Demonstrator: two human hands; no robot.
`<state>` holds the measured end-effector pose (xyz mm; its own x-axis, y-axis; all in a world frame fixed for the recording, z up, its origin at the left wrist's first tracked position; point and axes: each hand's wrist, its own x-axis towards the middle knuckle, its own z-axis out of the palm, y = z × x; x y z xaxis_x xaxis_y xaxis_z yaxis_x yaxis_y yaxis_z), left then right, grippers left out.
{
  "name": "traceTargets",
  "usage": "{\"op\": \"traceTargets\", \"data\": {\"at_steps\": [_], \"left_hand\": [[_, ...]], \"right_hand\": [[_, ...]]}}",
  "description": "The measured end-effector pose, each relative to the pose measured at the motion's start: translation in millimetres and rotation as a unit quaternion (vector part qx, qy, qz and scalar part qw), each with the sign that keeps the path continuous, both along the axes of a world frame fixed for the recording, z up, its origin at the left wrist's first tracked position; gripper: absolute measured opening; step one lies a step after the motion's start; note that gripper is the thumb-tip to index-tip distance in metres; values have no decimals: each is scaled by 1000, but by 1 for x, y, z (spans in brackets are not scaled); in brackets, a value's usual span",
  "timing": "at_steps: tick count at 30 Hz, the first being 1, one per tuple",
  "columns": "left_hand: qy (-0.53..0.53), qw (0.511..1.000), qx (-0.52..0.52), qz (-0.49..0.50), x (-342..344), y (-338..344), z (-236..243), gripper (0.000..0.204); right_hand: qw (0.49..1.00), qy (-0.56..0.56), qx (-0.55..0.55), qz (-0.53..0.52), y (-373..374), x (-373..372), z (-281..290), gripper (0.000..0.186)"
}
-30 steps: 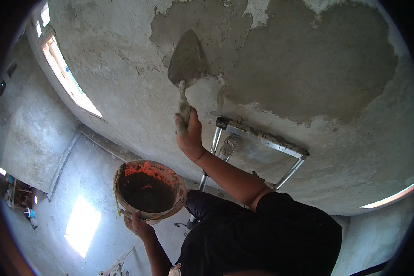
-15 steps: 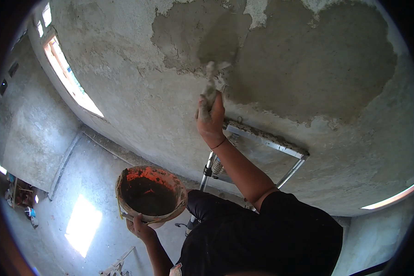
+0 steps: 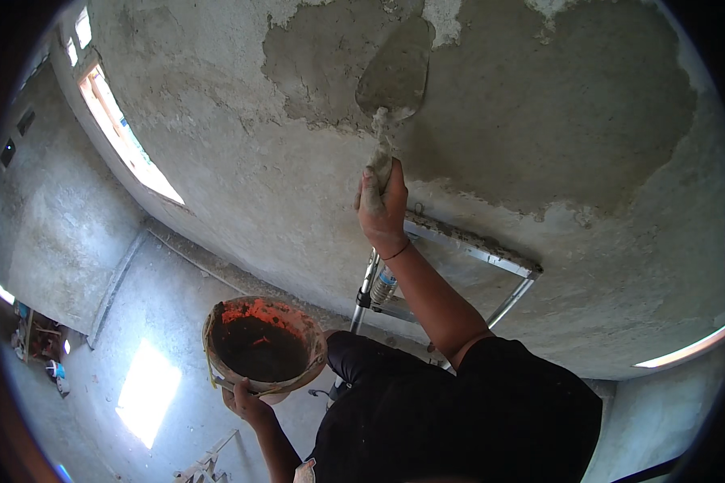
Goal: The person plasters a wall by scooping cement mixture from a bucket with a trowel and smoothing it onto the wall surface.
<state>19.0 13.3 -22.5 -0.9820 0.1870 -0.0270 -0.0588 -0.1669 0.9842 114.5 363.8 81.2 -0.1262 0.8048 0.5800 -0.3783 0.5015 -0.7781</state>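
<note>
Raised in front of me, my right hand point(image 3: 383, 205) is closed round the mortar-caked handle of a trowel point(image 3: 395, 71). The trowel's rounded blade lies against a patch of darker, wet mortar point(image 3: 540, 105) on the grey wall. Low on the left, my left hand point(image 3: 248, 400) grips the near rim or handle of a bucket point(image 3: 310, 322); the fingers are partly hidden. Orange shows on the bucket's inner wall, and grey mortar point(image 3: 262, 350) lies inside. A yellowish cord hangs along the bucket's left side.
A metal ladder or stand point(image 3: 491, 256) with a mortar-crusted top leans close to the wall, below my right forearm. A plastic bottle point(image 3: 384, 286) is beside its leg. Window openings point(image 3: 125, 133) pierce the wall at left. Sunlight falls on the concrete floor point(image 3: 193, 322).
My right hand and the trowel have moved slightly right and a little downward. The blade, blurred before, now shows plainly against the wall. The bucket has dipped slightly.
</note>
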Motion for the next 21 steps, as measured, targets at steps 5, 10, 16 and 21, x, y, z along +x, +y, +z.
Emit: {"op": "traceTargets", "data": {"at_steps": [5, 10, 16, 21], "left_hand": [[-4, 1000, -3, -7, 1, -5, -4, 23], [-7, 1000, 5, 16, 5, -6, -6, 22], [-15, 1000, 4, 10, 8, -11, -9, 23], [-12, 999, 10, 28, 10, -14, -12, 27]], "right_hand": [[993, -115, 30, 25, -2, 0, -2, 22], [997, -55, 46, -3, -4, 6, -7, 23], [999, -43, 29, 0, 9, 9, 2, 23], [988, -137, 60, 35, 3, 6, -7, 25]]}}
